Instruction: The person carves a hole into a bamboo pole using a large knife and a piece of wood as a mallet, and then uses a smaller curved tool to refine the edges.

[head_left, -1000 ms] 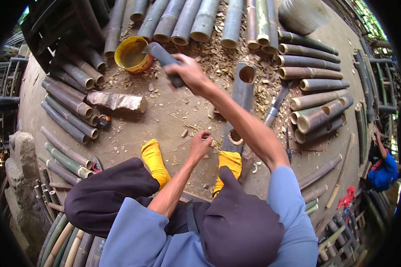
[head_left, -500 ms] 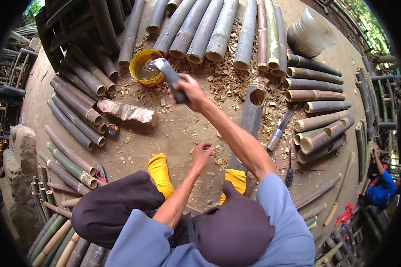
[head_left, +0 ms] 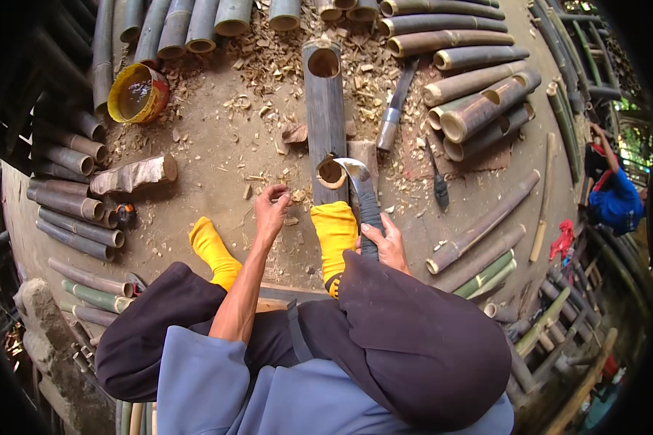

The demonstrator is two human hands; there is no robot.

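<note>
My right hand (head_left: 386,243) grips the dark wrapped handle of a curved knife (head_left: 365,183), its metal blade hooked over the near hole of a bamboo tube (head_left: 325,109). That tube lies lengthwise in front of me, with one opening cut near each end. A foot in a yellow sock (head_left: 334,235) is at its near end; the other yellow-socked foot (head_left: 214,250) rests to the left. My left hand (head_left: 270,210) hovers left of the tube, fingers curled together; whether they hold anything small is hidden.
Rows of bamboo tubes (head_left: 450,40) lie around the work spot. A yellow bucket of water (head_left: 138,94) stands at the far left, near a short log (head_left: 134,175). Right of the tube lie a chisel-like tool (head_left: 397,109) and wood chips. Another person in blue (head_left: 617,196) is at far right.
My right hand has brought the curved knife from over the yellow bucket back to the bamboo tube's near hole. My left hand stays curled. The view has shifted to the right.
</note>
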